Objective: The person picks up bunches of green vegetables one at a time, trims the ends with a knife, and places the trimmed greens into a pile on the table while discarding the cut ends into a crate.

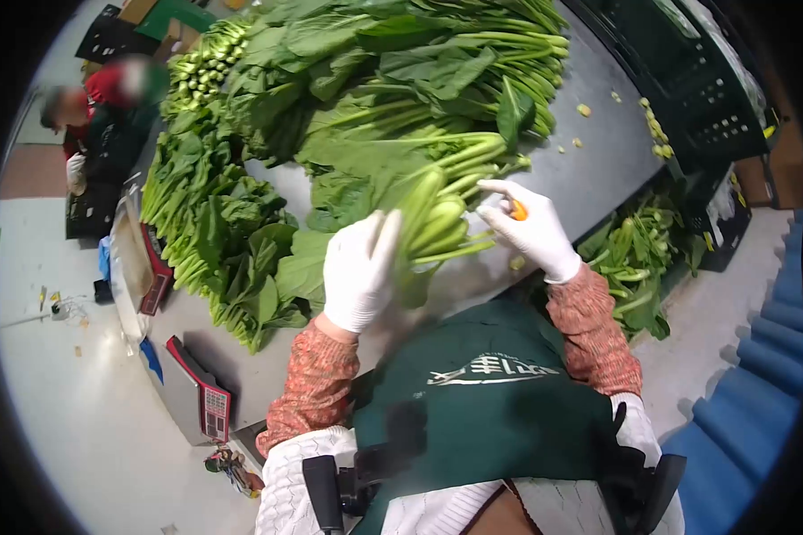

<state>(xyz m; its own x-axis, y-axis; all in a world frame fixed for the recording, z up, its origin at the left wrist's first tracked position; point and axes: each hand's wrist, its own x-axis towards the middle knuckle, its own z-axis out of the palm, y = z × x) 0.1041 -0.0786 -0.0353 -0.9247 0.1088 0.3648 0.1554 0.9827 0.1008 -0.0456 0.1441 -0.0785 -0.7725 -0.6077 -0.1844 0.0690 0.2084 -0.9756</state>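
Note:
My left hand (358, 267), in a white glove, is closed round a bunch of leafy greens (432, 218) with thick pale green stalks. The stalk ends point toward my right hand (531, 227), also gloved in white. Its fingers are closed on a small orange tool (518, 209), mostly hidden in the grip, so its kind does not show. The right fingertips are just beside the stalk ends. Beyond both hands lies a large heap of leafy greens (401, 62) on the metal table (597, 134), stalks toward the right.
Bundled greens (232, 232) line the table's left side. Red-edged scales (201, 392) stand at the left edge. At right are a dark crate (704, 98), trimmed bits (655, 129) and discarded leaves (633, 263) below the table edge. A co-worker (94, 116) is at far left.

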